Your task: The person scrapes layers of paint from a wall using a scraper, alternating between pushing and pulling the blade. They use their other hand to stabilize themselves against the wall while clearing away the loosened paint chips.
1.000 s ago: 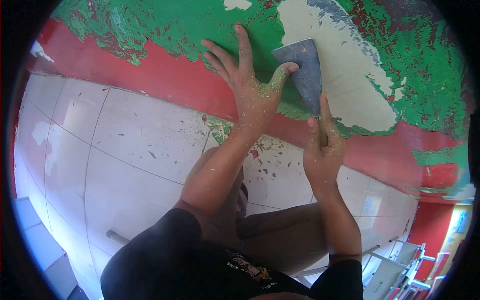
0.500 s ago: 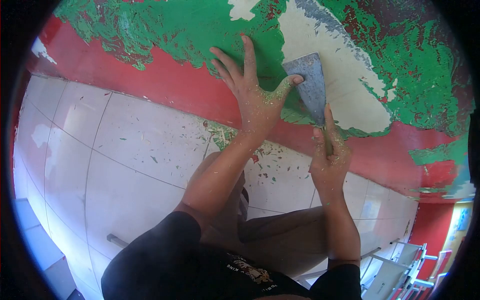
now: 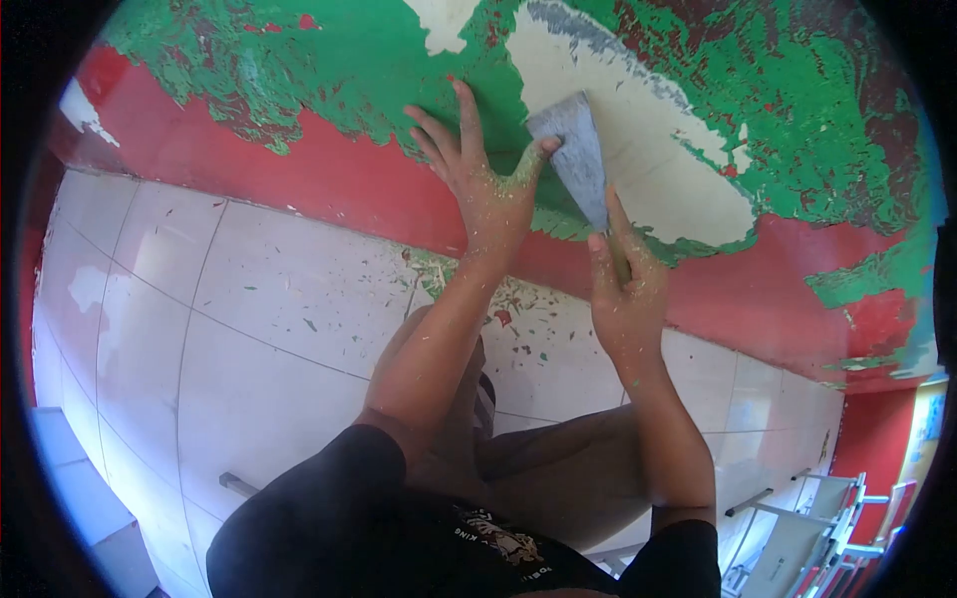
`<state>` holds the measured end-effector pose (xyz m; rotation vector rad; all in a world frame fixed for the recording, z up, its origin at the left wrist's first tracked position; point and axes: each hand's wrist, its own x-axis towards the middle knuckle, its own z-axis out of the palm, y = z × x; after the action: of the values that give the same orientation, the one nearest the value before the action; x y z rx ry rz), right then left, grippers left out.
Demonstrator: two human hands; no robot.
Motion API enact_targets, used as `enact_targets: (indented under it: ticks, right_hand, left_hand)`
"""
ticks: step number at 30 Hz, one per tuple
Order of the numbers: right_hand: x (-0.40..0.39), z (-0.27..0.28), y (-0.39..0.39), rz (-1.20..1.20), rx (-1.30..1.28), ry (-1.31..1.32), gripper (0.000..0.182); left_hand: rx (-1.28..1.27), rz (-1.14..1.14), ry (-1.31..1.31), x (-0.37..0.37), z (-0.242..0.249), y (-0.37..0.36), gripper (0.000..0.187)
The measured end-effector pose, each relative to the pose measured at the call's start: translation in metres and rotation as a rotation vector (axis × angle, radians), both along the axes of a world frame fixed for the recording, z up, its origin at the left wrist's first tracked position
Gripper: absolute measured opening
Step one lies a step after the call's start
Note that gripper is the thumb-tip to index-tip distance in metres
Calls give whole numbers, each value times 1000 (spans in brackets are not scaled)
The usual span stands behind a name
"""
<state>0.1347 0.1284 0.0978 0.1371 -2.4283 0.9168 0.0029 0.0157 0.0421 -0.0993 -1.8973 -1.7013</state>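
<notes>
My right hand (image 3: 630,289) is wrapped round the handle of a scraper (image 3: 576,154), its index finger stretched along the tool. The wide grey blade lies against the wall at the left edge of a bare cream patch (image 3: 658,159), beside green paint (image 3: 349,70). My left hand (image 3: 488,194) is spread on the green paint with its fingers apart, and its thumb touches the blade's left side. Bits of green paint cling to both hands.
Red paint (image 3: 359,184) runs along the lower wall. Green and red flakes (image 3: 503,317) are scattered over the white tiled floor (image 3: 269,399) near my knees. Metal-framed furniture (image 3: 793,543) stands at the lower right.
Both hands and the scraper have shifted left in view, the blade now at the cream patch's left edge. The camera view has also moved a little.
</notes>
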Motion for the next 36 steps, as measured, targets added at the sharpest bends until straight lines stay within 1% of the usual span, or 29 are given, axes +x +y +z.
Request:
enact_targets:
  ticks: [1,3,7,9,11,12,13,14,15,16,18,19,21,22,23,24,25,27,31,33,34,35,36]
  right_hand:
    - [2,5,-1,8,4,14,48]
    - [12,12,-5,-104,-169,-237,47]
    - [4,5,-5,-93,-123,-160,47]
    - [-2,5,-12,-78,-190,-128,47]
    - [-8,4,-12,-58,-201,-82,47]
    - [-8,3,-11,-44,-209,-41,47]
    - [-12,-1,-11,-52,-207,-46,47]
    - [-19,-6,-11,-20,-14,88,47]
    - [-21,-7,-12,6,172,223,47]
    - [-17,-3,-11,-4,164,226,47]
    - [-11,12,-8,7,-66,-66,48]
    - [-8,13,-7,14,-65,-59,48]
    - [3,12,-7,-58,-23,-109,48]
    - [6,14,-5,-50,-15,-114,48]
    - [9,18,-3,-85,-15,-167,48]
    - [10,20,-2,-123,-18,-219,48]
    - [9,18,-1,-121,-13,-224,48]
    - [7,14,0,-68,2,-146,49]
    - [5,16,-3,-40,45,-146,49]
    - [3,15,-5,-76,50,-169,49]
    - [2,15,-7,-80,51,-174,49]
    - [0,14,-10,-86,-3,-183,49]
    - [-2,13,-13,-91,-57,-191,49]
  left_hand:
    - [-26,-3,-7,2,1,-1,122]
    - [-47,4,-15,7,3,-2,121]
    - [-37,-10,-26,2,2,-1,118]
    - [-22,-15,-36,0,1,3,117]
    - [-54,51,-50,1,3,5,109]
    - [-53,48,-58,1,2,5,109]
    - [14,44,-36,-1,1,5,105]
    - [86,41,-8,-2,2,8,101]
    - [82,31,-4,-1,5,10,101]
    - [66,28,-25,2,7,8,98]
    - [50,42,-45,6,9,1,96]
    - [44,17,-33,7,9,-1,99]
    - [43,-1,-23,6,8,-5,102]
    - [-9,-1,-2,6,5,-7,106]
    - [-62,-4,16,6,2,-7,110]
    - [-56,1,8,5,1,-8,110]
    - [-75,9,24,4,0,-8,113]
    - [-94,12,33,1,-3,-8,116]
    - [-91,13,13,-1,-7,-8,113]
    - [-85,15,4,-2,-8,-8,112]
    - [-69,12,12,-3,-8,-7,108]
    - [-54,8,22,-3,-8,-7,104]
    - [-54,4,18,-4,-8,-6,104]
